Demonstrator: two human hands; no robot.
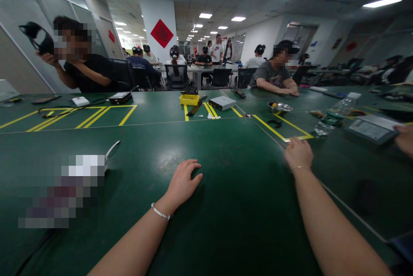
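Note:
My left hand (184, 181) rests low over the bare green tabletop (226, 155), palm down. Its fingers are loosely stretched with the thumb apart, and nothing is in it. Farther to the right, my right hand (299, 153) is closed, with its fingers curled away from me. It is at the near corner of a yellow tape outline (303, 137) on the table. Whatever its fingers may hold is hidden. Just beyond this hand lies a small curled black item (274, 124).
A clear bottle (325, 123) lies near a metal bowl (280, 107). At right, another person's hand (405, 139) touches a grey box (371, 128). Across the table are a yellow tray (189, 100) and a silver drive-like box (222, 103). A blurred-out object (74, 187) with a cable lies left.

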